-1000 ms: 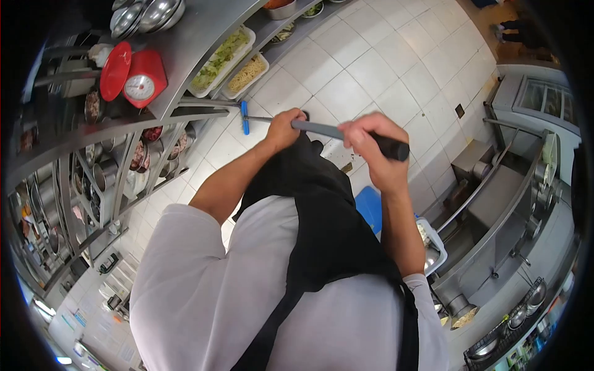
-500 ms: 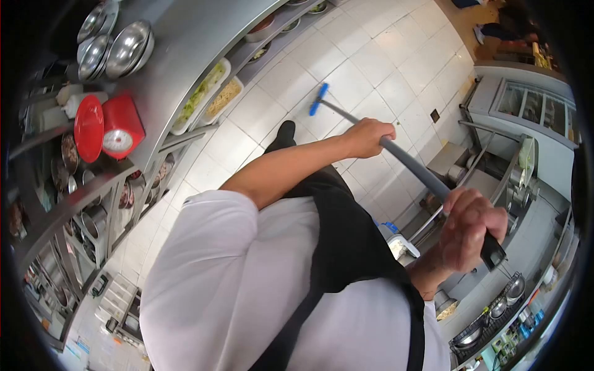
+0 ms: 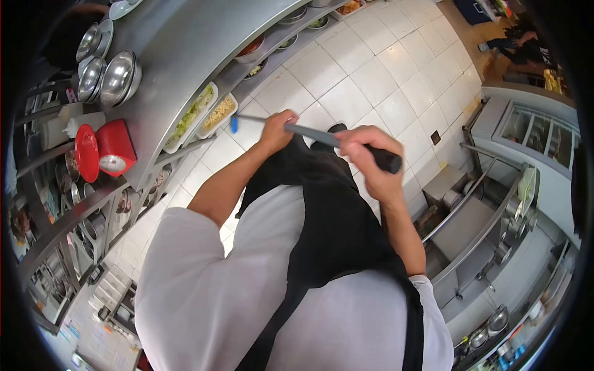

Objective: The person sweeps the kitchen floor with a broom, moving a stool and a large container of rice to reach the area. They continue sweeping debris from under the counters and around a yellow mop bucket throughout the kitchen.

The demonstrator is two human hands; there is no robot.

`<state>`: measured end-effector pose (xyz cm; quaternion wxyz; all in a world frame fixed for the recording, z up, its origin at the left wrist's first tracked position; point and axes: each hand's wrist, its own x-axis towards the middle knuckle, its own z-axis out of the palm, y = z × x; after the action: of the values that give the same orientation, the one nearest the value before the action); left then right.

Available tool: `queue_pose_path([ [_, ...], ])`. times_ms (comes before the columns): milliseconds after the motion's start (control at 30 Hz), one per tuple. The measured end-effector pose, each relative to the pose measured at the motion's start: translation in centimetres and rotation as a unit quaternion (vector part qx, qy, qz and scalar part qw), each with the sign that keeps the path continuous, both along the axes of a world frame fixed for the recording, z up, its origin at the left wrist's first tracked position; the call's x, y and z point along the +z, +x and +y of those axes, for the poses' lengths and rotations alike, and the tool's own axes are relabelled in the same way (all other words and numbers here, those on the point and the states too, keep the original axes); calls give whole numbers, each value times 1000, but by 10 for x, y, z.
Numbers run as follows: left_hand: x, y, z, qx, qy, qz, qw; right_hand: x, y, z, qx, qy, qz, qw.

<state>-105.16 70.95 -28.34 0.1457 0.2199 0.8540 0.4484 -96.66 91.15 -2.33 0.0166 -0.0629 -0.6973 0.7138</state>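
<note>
A long-handled floor tool (image 3: pixel 317 134) with a grey shaft and a narrow blue head (image 3: pixel 234 124) slants across the view in front of me. My left hand (image 3: pixel 279 128) is wrapped round the middle of the shaft. Near the black end cap, my right hand (image 3: pixel 371 148) grips the top of the handle. The blue head appears beside the lower shelf of the left counter, overlapping the edge of a white tray of shredded food (image 3: pixel 219 115) in this view. Much of the head is hidden.
White floor tiles (image 3: pixel 346 86) stretch ahead. On the left is a steel counter (image 3: pixel 185 49) with metal bowls (image 3: pixel 120 78) and a red scale (image 3: pixel 116 145). A steel rail (image 3: pixel 464 210) and a glass-topped unit (image 3: pixel 535 111) line the right. A person (image 3: pixel 523 46) is far back at right.
The blue head has swept left across the floor to the counter's edge. Both hands moved left with the handle, the right one farthest, and the handle now lies flatter in view.
</note>
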Motion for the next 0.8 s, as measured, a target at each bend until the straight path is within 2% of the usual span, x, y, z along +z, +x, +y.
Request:
queue_pose_path([
  [33, -1, -4, 31, 2, 29, -14, 999, 10, 3, 18, -20, 15, -20, 999],
  [67, -4, -7, 63, -24, 67, -4, 997, 17, 3, 40, -39, 49, 19, 998],
  [133, 19, -9, 142, -88, 114, -34, 989, 38, 10, 84, -78, 93, 83, 989],
  [200, 30, -2, 220, -124, 171, -53, 976, 60, 9, 118, -115, 81, 120, 983],
  [333, 64, -1, 316, -236, 170, -82, 953, 80, 10, 184, -143, 77, 161, 974],
  [433, 87, 4, 330, -211, 164, -77, 961, 102, 14, 217, -107, 22, 208, 972],
  [467, 90, 4, 327, -193, 165, -75, 964, 102, 15, 225, -111, 11, 189, 976],
  [567, 68, -13, 285, -134, 65, -39, 988, 73, -1, 238, -98, -18, 129, 987],
  [633, 41, -27, 254, -70, 38, -52, 996, 39, -15, 239, -69, -10, 61, 996],
  [700, 24, -46, 235, -37, -58, -29, 997, 0, -30, 236, -60, -20, -1, 998],
  [733, 25, -57, 235, -32, -100, -57, 993, -12, -37, 235, -64, -35, -24, 997],
  [800, -8, -66, 251, -33, -50, -24, 998, -9, -38, 246, -78, 15, -38, 996],
])
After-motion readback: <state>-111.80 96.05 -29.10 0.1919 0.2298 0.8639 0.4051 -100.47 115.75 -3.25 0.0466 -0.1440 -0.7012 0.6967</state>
